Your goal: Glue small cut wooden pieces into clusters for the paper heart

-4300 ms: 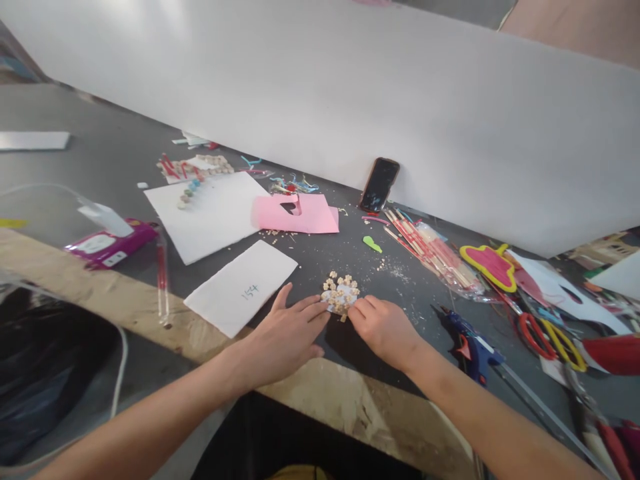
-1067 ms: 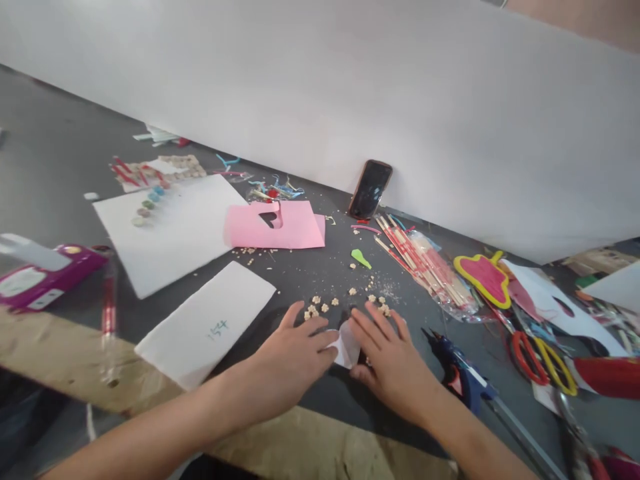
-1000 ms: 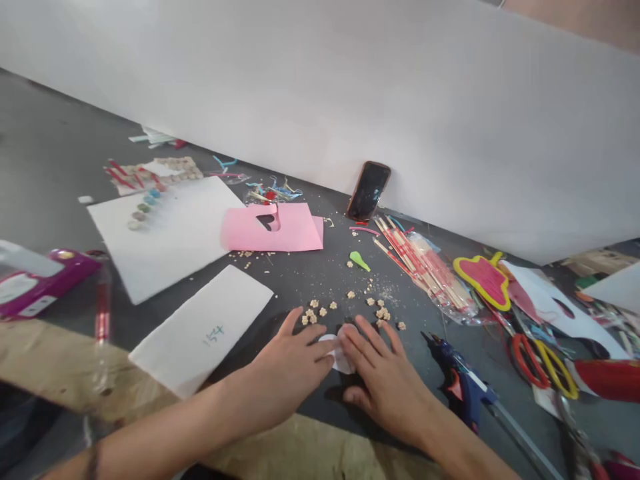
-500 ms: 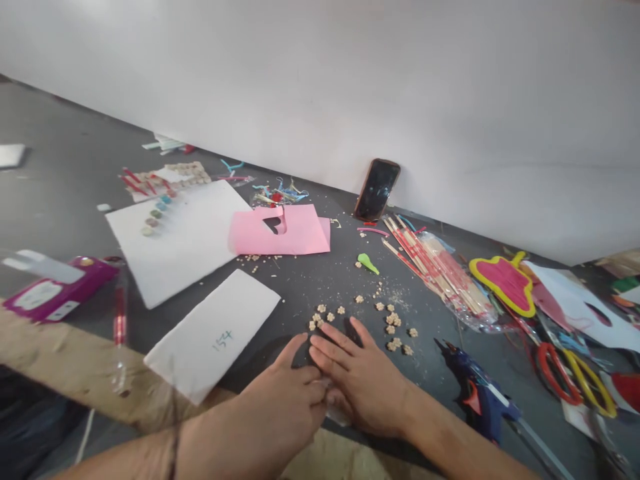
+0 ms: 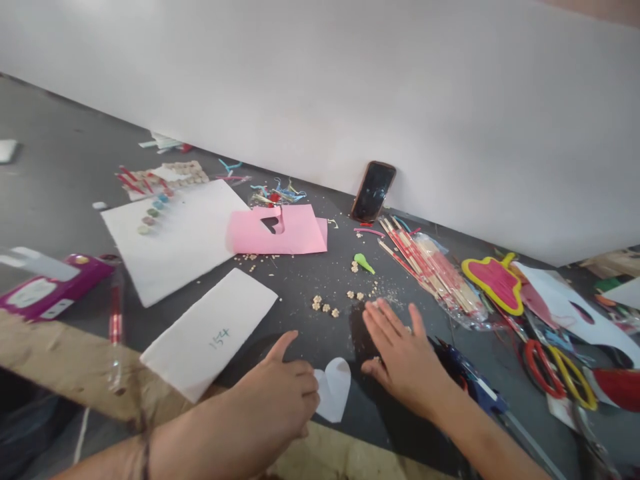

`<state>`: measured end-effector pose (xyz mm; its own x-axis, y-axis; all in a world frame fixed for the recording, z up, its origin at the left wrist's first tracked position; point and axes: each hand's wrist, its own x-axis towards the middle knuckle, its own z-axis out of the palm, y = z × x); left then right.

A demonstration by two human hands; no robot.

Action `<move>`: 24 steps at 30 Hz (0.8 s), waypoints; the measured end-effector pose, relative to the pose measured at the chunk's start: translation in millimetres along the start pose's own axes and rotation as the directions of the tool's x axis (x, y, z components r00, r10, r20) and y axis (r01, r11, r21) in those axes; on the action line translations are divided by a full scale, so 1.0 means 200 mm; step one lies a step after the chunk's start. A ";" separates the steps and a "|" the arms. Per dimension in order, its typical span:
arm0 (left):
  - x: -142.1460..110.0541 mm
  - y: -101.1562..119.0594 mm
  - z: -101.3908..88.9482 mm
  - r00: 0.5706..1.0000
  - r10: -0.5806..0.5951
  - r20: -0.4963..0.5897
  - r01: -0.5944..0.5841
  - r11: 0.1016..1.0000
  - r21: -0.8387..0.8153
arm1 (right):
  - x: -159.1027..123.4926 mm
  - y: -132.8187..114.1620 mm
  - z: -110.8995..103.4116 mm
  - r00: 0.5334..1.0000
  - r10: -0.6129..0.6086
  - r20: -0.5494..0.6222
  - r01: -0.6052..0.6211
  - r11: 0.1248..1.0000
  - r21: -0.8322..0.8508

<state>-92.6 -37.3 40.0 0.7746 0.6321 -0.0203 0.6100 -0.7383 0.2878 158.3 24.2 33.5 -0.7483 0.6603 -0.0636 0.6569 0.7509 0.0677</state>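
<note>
My left hand [image 5: 280, 407] is at the lower middle. Its fingers are curled over the left edge of a small white paper heart [image 5: 337, 390], with one digit stretched out forward; the grip itself is hidden. To the right, my right hand [image 5: 403, 357] lies low over the dark table, fingers spread, palm down. Several small flower-shaped beige pieces [image 5: 326, 308] lie ahead of the hands. A few more show around the right hand's fingers, and others there are probably covered.
A white foam piece marked 154 [image 5: 215, 340], a white sheet [image 5: 175, 240] and folded pink paper [image 5: 300, 230] lie left. A phone [image 5: 374, 191] leans on the wall. At right are bundled sticks [image 5: 425, 260], a blue glue gun [image 5: 475, 383] and red-and-yellow-handled scissors [image 5: 545, 370].
My right hand has moved right, away from my left hand, over the flower-shaped pieces there. The paper heart, mostly covered before, now shows. My left hand has hardly moved.
</note>
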 end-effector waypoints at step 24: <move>0.19 -0.02 0.04 0.998 -0.050 -0.045 0.052 0.998 0.025 | -0.32 0.08 -0.02 0.858 0.450 -0.249 -0.363 0.873 0.327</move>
<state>-64.8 -11.3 31.1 0.7346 0.6784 0.0084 0.6531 -0.7104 0.2623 216.8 -6.2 42.7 -0.3695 0.9019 0.2237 0.8748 0.4188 -0.2436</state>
